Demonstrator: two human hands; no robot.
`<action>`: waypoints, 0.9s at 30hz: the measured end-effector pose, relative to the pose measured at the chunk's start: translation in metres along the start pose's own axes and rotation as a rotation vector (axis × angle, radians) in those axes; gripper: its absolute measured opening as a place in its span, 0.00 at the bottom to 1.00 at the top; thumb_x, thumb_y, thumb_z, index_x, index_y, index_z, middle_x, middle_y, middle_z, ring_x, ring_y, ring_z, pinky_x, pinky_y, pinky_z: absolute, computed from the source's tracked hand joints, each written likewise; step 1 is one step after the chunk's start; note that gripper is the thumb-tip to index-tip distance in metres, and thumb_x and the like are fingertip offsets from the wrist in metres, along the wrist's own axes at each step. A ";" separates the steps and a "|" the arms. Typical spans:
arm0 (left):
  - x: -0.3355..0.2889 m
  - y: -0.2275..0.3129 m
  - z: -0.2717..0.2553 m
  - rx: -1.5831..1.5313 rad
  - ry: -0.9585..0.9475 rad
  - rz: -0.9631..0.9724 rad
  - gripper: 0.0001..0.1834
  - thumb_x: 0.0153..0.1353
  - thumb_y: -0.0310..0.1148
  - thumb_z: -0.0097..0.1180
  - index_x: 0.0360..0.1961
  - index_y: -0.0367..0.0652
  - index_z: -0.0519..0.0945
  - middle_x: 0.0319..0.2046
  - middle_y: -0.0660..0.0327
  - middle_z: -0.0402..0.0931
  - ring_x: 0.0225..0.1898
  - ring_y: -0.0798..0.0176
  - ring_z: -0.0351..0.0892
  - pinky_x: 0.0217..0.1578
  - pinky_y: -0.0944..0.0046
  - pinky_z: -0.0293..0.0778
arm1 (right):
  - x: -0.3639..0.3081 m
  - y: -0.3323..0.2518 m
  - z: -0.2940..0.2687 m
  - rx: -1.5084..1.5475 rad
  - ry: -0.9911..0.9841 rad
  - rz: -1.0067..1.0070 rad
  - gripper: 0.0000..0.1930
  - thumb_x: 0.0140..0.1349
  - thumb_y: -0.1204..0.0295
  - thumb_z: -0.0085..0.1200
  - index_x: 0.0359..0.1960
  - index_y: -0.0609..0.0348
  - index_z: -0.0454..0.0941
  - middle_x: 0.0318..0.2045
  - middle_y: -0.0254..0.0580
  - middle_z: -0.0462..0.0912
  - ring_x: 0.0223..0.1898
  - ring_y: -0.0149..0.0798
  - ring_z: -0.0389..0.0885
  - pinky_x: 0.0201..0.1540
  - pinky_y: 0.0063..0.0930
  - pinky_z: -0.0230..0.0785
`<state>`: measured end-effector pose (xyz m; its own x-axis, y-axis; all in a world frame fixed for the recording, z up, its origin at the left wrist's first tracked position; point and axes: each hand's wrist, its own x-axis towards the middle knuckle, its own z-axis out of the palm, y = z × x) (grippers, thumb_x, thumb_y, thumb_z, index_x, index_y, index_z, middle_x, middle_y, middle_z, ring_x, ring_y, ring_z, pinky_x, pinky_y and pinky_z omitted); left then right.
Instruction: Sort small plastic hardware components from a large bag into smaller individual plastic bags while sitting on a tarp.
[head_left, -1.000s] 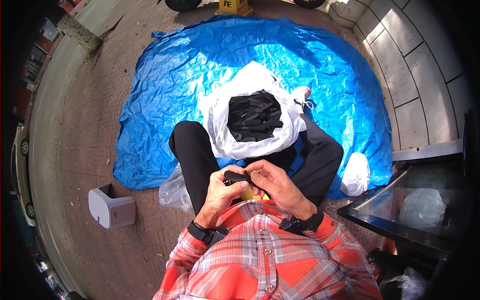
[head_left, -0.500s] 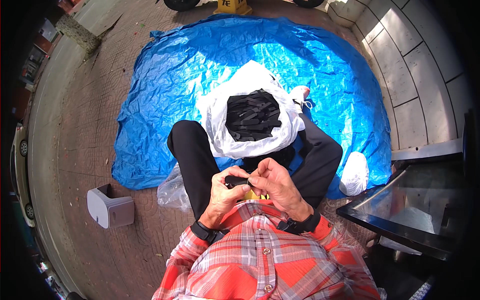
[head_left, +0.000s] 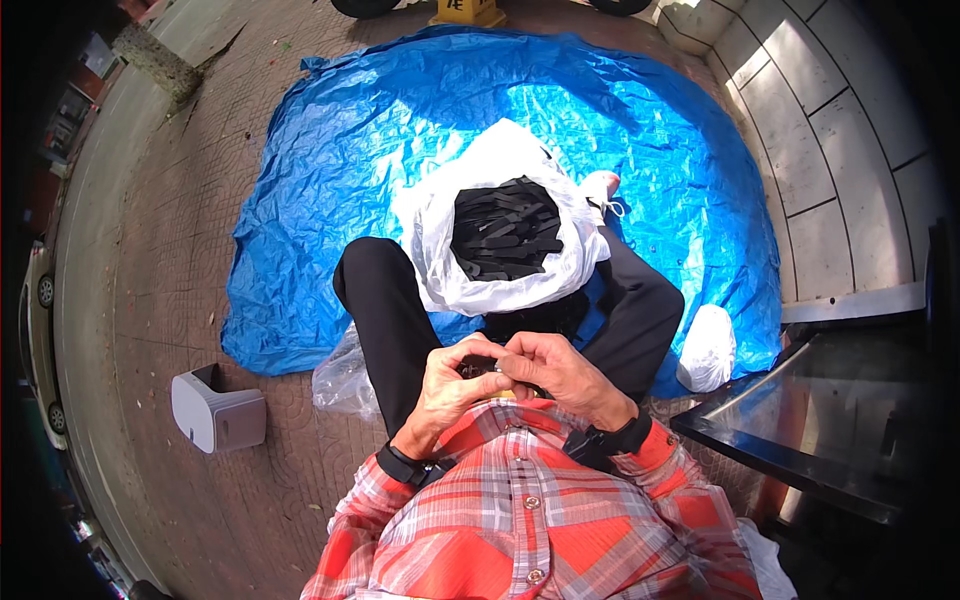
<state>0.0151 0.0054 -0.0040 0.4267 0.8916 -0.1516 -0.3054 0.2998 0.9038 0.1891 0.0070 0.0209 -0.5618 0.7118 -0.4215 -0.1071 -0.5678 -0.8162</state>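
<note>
Over my lap, my left hand [head_left: 452, 386] and my right hand [head_left: 566, 376] meet at the fingertips, both closed in a pinch. Between them is a small black piece [head_left: 480, 368], mostly covered by the fingers; its exact shape is hidden. Just beyond, between my legs, stands an open white plastic bag [head_left: 500, 294] with its rim folded outward. Heaped inside it are many flat black strips [head_left: 505, 230]. More black material [head_left: 540, 318] lies in shadow between the bag and my hands.
A blue tarp [head_left: 330, 170] spreads over the brick pavement. Left of my knee are a clear plastic bag [head_left: 345, 378] and a grey-white box-like object [head_left: 218, 412]. On the right lie a tied white bag [head_left: 708, 350] and a dark glass-topped frame [head_left: 790, 410], beside a tiled wall [head_left: 820, 190].
My hands have drawn closer together, and my right fingers now cover more of the black piece. The bag and its strips look the same.
</note>
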 end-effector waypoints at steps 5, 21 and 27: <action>0.003 0.013 0.017 -0.179 0.092 -0.160 0.10 0.53 0.23 0.57 0.37 0.34 0.75 0.26 0.59 0.76 0.27 0.69 0.76 0.29 0.72 0.71 | 0.012 0.024 0.004 0.118 0.303 -0.219 0.14 0.61 0.63 0.51 0.32 0.65 0.74 0.19 0.29 0.70 0.20 0.18 0.64 0.21 0.12 0.55; 0.014 -0.044 -0.005 -0.074 0.117 -0.465 0.13 0.61 0.33 0.50 0.43 0.36 0.74 0.28 0.63 0.73 0.18 0.75 0.62 0.18 0.76 0.57 | -0.008 0.110 -0.069 0.276 0.422 -0.006 0.09 0.61 0.71 0.49 0.35 0.65 0.68 0.24 0.39 0.74 0.20 0.26 0.74 0.16 0.18 0.66; 0.009 -0.041 -0.025 -0.601 0.243 -0.636 0.13 0.61 0.28 0.40 0.45 0.35 0.69 0.37 0.51 0.76 0.27 0.65 0.72 0.23 0.69 0.69 | 0.036 0.151 -0.166 0.279 0.969 0.047 0.11 0.55 0.80 0.38 0.41 0.68 0.61 0.28 0.49 0.73 0.23 0.40 0.75 0.24 0.31 0.74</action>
<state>0.0105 0.0092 -0.0526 0.4962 0.5238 -0.6924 -0.4950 0.8259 0.2700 0.2891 0.0153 -0.1829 0.3246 0.6452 -0.6916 -0.3597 -0.5920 -0.7212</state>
